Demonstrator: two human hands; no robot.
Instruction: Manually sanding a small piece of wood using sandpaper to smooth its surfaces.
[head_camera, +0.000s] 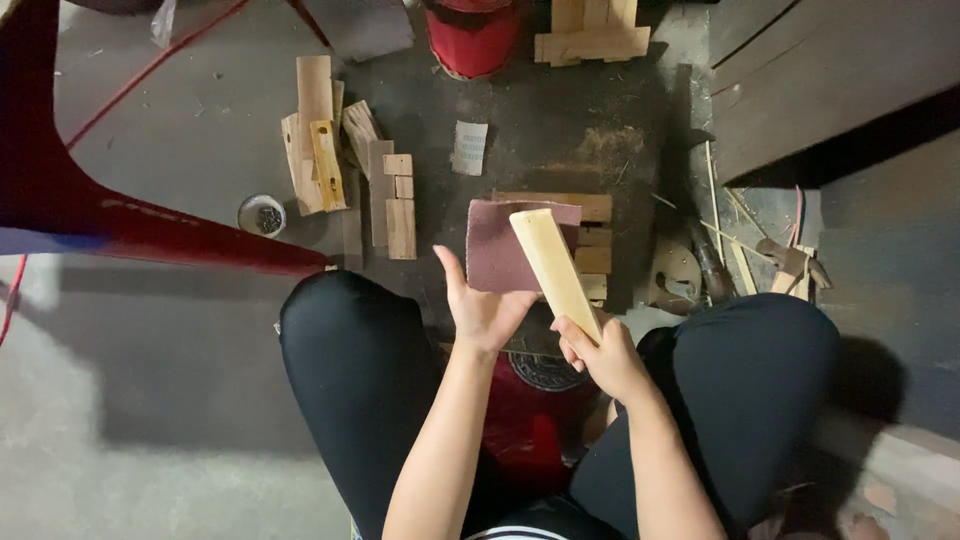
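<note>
My left hand (480, 308) holds a sheet of reddish-brown sandpaper (500, 245) by its near edge, thumb raised. My right hand (600, 355) grips the near end of a pale wooden strip (552, 265), which slants up and to the left so that its far end lies over the sandpaper. Both hands are above my knees, in black trousers, as I sit over the floor.
Several small wooden blocks (400, 205) and offcuts (315, 140) lie on the floor ahead to the left. A small round tin (262, 215), a red bucket (472, 35), a stack of wood (592, 40) and a red curved frame (60, 190) surround the spot. Scraps lie at the right (790, 262).
</note>
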